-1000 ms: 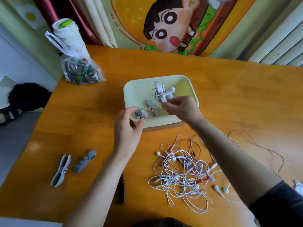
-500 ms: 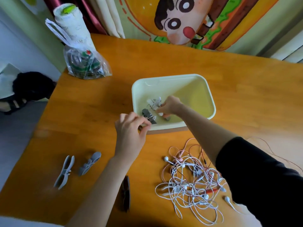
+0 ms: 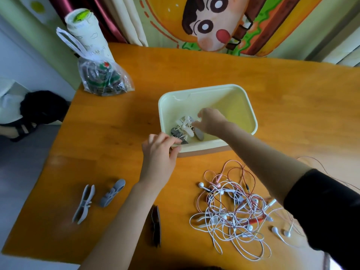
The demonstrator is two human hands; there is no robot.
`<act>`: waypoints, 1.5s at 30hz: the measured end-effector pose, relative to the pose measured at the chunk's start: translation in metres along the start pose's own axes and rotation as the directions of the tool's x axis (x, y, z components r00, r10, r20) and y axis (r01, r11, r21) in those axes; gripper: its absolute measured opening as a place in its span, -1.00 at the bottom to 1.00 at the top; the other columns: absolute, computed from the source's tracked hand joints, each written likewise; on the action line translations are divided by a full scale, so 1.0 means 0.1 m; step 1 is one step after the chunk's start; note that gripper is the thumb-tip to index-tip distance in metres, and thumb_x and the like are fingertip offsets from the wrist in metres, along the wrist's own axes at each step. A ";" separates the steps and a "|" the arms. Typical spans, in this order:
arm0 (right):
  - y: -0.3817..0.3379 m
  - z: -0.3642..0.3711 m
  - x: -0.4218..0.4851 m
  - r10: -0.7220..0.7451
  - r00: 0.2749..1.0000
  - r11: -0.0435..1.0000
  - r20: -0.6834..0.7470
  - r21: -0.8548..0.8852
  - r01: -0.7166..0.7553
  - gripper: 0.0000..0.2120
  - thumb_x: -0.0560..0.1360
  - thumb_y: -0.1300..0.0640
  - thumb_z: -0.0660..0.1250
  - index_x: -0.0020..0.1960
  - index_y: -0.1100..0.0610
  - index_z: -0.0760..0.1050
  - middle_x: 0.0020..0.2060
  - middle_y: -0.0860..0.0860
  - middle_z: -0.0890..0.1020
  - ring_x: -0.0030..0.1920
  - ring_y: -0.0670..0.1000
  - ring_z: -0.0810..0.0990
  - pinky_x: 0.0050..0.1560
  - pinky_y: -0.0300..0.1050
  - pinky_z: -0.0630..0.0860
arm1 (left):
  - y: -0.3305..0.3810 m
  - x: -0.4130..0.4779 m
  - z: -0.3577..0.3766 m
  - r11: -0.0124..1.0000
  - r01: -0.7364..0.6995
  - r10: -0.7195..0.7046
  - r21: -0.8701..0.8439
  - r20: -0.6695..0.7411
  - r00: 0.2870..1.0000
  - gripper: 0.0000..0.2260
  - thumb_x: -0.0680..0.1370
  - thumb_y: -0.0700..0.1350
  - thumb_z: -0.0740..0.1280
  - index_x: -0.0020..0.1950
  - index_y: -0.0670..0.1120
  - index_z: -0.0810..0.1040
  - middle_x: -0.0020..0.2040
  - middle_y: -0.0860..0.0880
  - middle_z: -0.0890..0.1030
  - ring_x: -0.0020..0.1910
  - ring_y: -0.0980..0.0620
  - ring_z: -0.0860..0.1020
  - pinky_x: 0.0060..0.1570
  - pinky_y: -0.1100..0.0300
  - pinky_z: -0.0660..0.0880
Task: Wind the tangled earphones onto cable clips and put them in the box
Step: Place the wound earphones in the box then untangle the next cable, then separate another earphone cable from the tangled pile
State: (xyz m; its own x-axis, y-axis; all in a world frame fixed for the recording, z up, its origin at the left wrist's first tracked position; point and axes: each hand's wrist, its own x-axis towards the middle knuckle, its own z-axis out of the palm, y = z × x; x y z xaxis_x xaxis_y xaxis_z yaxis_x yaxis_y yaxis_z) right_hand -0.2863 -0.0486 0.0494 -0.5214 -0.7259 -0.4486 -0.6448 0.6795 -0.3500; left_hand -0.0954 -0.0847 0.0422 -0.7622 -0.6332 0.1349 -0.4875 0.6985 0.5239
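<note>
Earphones point(image 3: 184, 123), white, on grey plastic clips point(image 3: 198, 135), into pale-yellow plastic box point(image 3: 204, 88)
Lay flat in near-left corner, right hand point(image 3: 211, 119) spread; left hand point(image 3: 159, 151) grip unclear.

the box point(image 3: 251, 106) sits mid-worktop point(image 3: 292, 94). wound earphones point(image 3: 184, 125) lie in its near left corner, just left of the right hand point(image 3: 210, 121) inside the box. the left hand point(image 3: 159, 151) is at the box's near left rim. tangled earphones point(image 3: 231, 211) lie in front of the box, to the right. a cable clip point(image 3: 83, 203) and a second cable clip point(image 3: 112, 192) lie side by side at the near left. a bag point(image 3: 103, 78) stands at the far left corner.
</note>
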 end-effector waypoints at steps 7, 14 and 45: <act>0.10 0.10 -0.96 -0.269 0.791 0.909 -0.550 0.126 0.396 -0.80 0.53 0.24 0.27 0.14 0.24 0.43 -0.06 0.01 0.43 -0.22 -0.12 0.40 -0.21 -0.26 0.39 | 0.14 -0.28 0.03 0.994 -0.052 0.057 0.097 -0.042 0.998 -0.74 0.46 -0.16 0.42 0.13 -0.11 0.54 0.06 -0.12 0.50 0.02 -0.11 0.50 -0.10 0.01 0.51; 0.49 0.88 -1.45 -0.206 0.978 0.979 0.022 0.009 0.206 -0.64 0.57 -0.04 0.21 0.30 0.10 0.35 0.19 0.03 0.43 -0.02 -0.04 0.52 -0.09 -0.21 0.50 | -0.03 -0.90 0.21 0.964 0.092 -0.165 0.248 0.292 0.942 -0.74 0.60 -0.04 0.23 0.29 0.01 0.42 0.24 -0.03 0.41 0.21 0.01 0.39 0.11 0.23 0.37; 0.72 1.34 -1.54 0.009 0.983 0.998 -0.185 -0.057 -0.020 -0.67 0.58 0.28 0.15 0.33 0.15 0.40 0.22 0.09 0.45 0.15 0.11 0.48 0.08 -0.05 0.52 | 0.30 -1.17 0.93 0.990 -0.042 -0.040 0.134 0.554 0.832 -0.68 0.63 -0.06 0.20 0.38 0.09 0.43 0.33 0.00 0.35 0.32 -0.03 0.29 0.30 0.02 0.27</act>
State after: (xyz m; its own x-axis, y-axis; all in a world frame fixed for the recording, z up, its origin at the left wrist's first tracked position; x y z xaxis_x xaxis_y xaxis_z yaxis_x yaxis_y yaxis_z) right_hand -0.1775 0.1269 -0.0168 -0.6213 -0.7271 -0.2921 -0.6651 0.6864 -0.2940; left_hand -0.0603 0.0418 -0.0365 -0.8504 -0.3694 -0.3746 -0.5077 0.7628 0.4005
